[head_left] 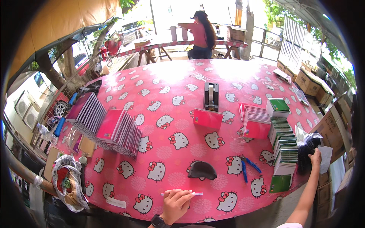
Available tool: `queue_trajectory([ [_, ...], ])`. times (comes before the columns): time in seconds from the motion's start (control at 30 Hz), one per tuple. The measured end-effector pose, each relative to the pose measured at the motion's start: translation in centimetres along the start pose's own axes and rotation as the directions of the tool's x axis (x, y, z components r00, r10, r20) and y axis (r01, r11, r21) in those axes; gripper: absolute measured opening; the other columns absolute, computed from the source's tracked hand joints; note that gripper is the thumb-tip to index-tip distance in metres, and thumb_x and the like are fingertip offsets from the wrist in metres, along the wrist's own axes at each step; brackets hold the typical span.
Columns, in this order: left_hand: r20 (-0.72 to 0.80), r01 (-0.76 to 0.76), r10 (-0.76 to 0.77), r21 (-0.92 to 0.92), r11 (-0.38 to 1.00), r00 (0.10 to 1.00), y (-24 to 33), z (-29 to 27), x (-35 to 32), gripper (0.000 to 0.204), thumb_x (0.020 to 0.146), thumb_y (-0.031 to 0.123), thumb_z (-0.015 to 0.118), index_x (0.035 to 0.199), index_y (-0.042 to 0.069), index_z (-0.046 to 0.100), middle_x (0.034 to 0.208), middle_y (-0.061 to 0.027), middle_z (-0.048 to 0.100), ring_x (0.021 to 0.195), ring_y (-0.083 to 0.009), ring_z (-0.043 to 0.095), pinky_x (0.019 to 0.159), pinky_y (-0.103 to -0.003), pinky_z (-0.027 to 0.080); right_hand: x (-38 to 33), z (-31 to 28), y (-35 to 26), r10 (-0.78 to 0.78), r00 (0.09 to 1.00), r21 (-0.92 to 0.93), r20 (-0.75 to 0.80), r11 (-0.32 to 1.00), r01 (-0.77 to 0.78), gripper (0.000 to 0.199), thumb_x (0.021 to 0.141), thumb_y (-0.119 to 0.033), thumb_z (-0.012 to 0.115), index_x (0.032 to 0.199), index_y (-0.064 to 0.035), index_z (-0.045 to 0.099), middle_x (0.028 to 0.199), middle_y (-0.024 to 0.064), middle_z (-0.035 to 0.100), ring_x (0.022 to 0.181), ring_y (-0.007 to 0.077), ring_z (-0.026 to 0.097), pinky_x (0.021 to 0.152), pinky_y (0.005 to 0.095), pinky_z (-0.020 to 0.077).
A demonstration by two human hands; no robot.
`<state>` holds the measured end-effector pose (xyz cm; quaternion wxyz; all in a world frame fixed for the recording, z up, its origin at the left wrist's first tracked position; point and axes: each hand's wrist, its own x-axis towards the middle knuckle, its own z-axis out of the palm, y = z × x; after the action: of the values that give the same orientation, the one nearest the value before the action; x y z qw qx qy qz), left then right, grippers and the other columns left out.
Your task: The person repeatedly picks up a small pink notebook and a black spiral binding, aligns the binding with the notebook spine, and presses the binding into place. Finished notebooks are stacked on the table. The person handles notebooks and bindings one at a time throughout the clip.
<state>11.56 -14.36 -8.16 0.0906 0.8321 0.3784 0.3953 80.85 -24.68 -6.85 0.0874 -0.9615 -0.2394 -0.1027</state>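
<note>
My left hand (178, 203), with a dark watch at the wrist, lies near the table's front edge. Its fingers are closed over a thin pale strip (198, 194), whose ends show on both sides; the hand hides the middle. My right hand (315, 156) reaches out to the right edge and grips a black ribbed bundle (303, 159), possibly binding coils, beside crumpled white wrapping (325, 159). A curved black piece (202, 170) sits beyond my left hand. Blue-handled cutters (249, 167) lie between the two hands, left of the green notebooks (286, 154).
A pink patterned cloth covers the table (197, 152). Spiral-bound notebooks (121, 129) are stacked at left, pink booklets (255, 119) at right. A tape dispenser (211, 97) stands behind a pink booklet (208, 118). Cardboard boxes (310, 81) line the right. Another person (200, 36) works at a far table.
</note>
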Motion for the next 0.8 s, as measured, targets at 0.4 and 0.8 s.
queue_trajectory([
  [0.4, 0.008, -0.021, 0.021, -0.059, 0.998, 1.000, -0.3, 0.4, -0.2, 0.024, 0.073, 0.006, 0.068, 0.095, 0.016, 0.069, 0.094, 0.0031, 0.068, 0.084, -0.0147, 0.062, 0.077, -0.030, 0.040, 2.9, -1.4, 4.2, -0.087, 0.962, -0.041, -0.258, 0.996, 0.079, 0.047, 0.074, -0.001, 0.069, 0.117, -0.0039, 0.049, 0.115, 0.0202, 0.059, 0.105, 0.0395, 0.057, 0.086, 0.0460, 0.0477],
  [0.8, 0.008, -0.025, 0.025, 0.006, 1.000, 1.000, -0.2, 0.2, -0.2, 0.023, 0.074, 0.006, 0.067, 0.095, 0.015, 0.069, 0.095, 0.0019, 0.068, 0.084, -0.0166, 0.061, 0.078, -0.032, 0.039, -11.3, -14.0, -21.9, -0.594, 0.636, 0.268, -0.492, 0.592, 0.760, 0.047, 0.075, -0.008, 0.067, 0.119, -0.0001, 0.053, 0.110, 0.0213, 0.061, 0.103, 0.0374, 0.059, 0.088, 0.0415, 0.0460],
])
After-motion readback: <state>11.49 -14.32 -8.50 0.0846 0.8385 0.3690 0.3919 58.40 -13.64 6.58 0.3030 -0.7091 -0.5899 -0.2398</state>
